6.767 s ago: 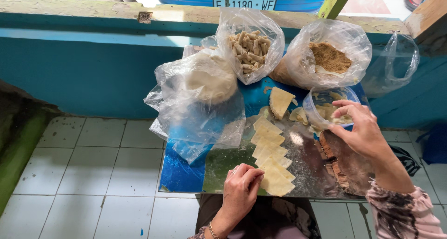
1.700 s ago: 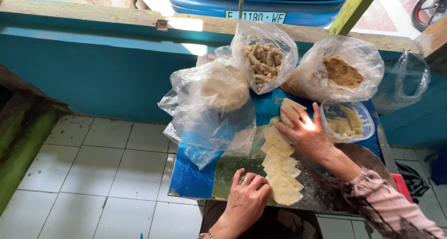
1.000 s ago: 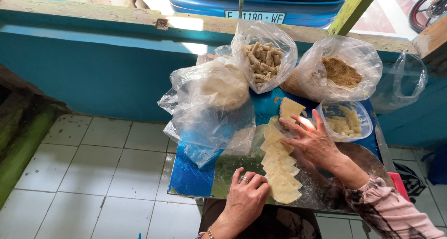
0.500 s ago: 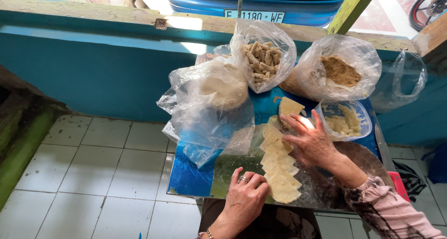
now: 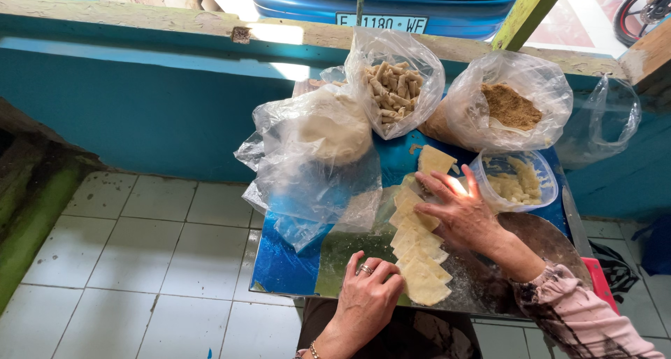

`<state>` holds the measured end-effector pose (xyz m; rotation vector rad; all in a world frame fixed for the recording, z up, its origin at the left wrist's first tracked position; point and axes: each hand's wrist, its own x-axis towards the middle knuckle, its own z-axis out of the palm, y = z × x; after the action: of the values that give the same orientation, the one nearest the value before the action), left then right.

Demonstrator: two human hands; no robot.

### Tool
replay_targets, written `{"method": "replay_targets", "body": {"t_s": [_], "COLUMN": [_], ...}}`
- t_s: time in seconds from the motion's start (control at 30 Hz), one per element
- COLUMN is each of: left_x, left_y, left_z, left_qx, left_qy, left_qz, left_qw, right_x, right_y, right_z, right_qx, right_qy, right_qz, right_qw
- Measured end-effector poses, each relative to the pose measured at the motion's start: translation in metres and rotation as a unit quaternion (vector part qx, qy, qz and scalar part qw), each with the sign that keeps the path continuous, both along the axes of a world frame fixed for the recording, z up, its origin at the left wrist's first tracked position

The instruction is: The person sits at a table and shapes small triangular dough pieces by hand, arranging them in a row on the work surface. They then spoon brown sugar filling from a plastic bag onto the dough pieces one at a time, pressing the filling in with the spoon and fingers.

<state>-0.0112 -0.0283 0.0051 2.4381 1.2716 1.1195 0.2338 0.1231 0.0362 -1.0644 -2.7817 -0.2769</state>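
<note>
The left hand [image 5: 367,299] lay at 6 o'clock, at the near edge of the counter [image 5: 283,264]. It had a ring on one finger. Its grip was loosely curled, with the fingertips touching the nearest piece in a row of dough sheets [image 5: 418,250], and it held nothing. The pale, thin sheets overlapped one another and ran from 6 o'clock up toward the middle. The right hand [image 5: 458,216] came in from 4 o'clock. Its grip was wide and flat, with the fingers spread over the far end of the row, pressing down and clasping nothing. Just past it, at 2 o'clock, stood a clear tub [image 5: 517,181] with pale filling. At 11 o'clock sat a bag of white dough [image 5: 332,132]. Farther off, at 12 o'clock, was a bag of rolls [image 5: 395,86], and at 1 o'clock a bag of brown crumbs [image 5: 510,107].
</note>
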Motion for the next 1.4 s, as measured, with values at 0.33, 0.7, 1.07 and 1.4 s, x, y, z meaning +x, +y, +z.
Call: {"method": "replay_targets", "body": {"t_s": [0.33,0.7,1.07,1.4], "left_x": [0.0,-0.006,-0.007,-0.01], "left_y": [-0.002,0.0,-0.001,-0.002], "left_z": [0.0,-0.007,-0.013,-0.006], "left_qx": [-0.001,-0.024,-0.053,-0.062], "left_qy": [-0.006,-0.061,-0.082,-0.072], "left_qz": [0.001,-0.014,-0.026,-0.031], "left_qw": [1.0,0.998,0.995,0.995], "right_x": [0.023,0.073,0.055,0.092], "right_y": [0.006,0.106,0.139,0.114], "right_z": [0.011,0.096,0.092,0.096], "right_qx": [0.182,-0.049,-0.065,-0.059], "right_qy": [-0.061,-0.008,-0.067,0.187], "right_qz": [-0.092,-0.424,-0.437,-0.432], "right_qw": [0.977,0.904,0.895,0.881]}}
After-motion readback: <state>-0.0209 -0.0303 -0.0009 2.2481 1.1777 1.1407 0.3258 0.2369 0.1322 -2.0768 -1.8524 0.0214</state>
